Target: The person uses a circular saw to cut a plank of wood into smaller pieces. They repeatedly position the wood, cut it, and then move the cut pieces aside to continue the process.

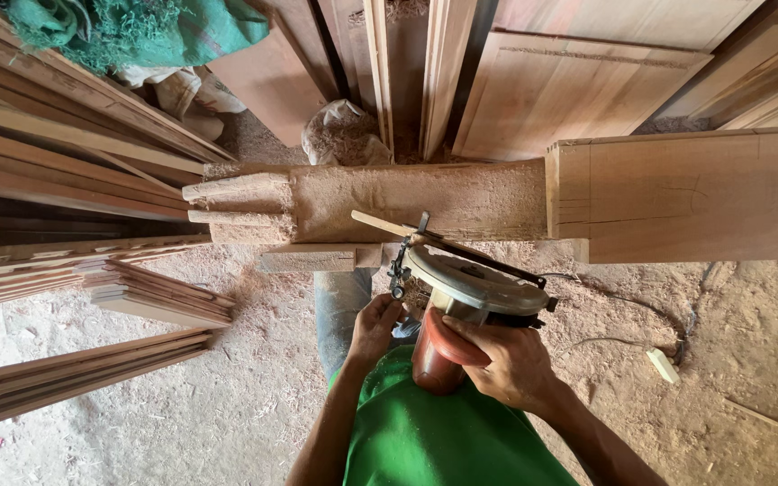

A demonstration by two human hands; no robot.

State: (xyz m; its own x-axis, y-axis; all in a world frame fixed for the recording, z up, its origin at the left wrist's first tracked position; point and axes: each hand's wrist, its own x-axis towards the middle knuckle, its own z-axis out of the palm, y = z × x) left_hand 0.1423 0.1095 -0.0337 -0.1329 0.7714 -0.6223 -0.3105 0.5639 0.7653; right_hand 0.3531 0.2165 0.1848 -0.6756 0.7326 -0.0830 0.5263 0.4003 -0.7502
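Sawdust covers the floor (pixel 227 396) of a woodworking space, and planks lean and lie stacked on every side: long boards (pixel 65 171) piled at the left, more flat strips (pixel 74 373) lower left, upright panels (pixel 569 90) at the top, and a green cloth (pixel 137 31) draped over the stack in the upper left corner. Across the middle runs a rough wooden counter (pixel 425 198) thick with sawdust, and a wide, clean plank (pixel 695 193) lies at its right end, reaching to the right edge of the view. A circular saw (pixel 470 288) sits just below the counter's near edge, its round grey guard tilted up toward the camera and its dark red motor body pointing down toward the person's green shirt (pixel 443 441). A thin wooden strip (pixel 384 224) lies beside the saw's front edge, angled up to the left. The right hand (pixel 506 360) is wrapped around the red body of the saw, fingers curled closed over it. The left hand (pixel 375 328) is at the saw's left side, fingers bent and pinching at a small black fitting (pixel 398 270) near the guard; exactly what it grips is too small to tell. A cable (pixel 623 310) trails from the saw across the floor to a small white plug (pixel 664 364) at the right.
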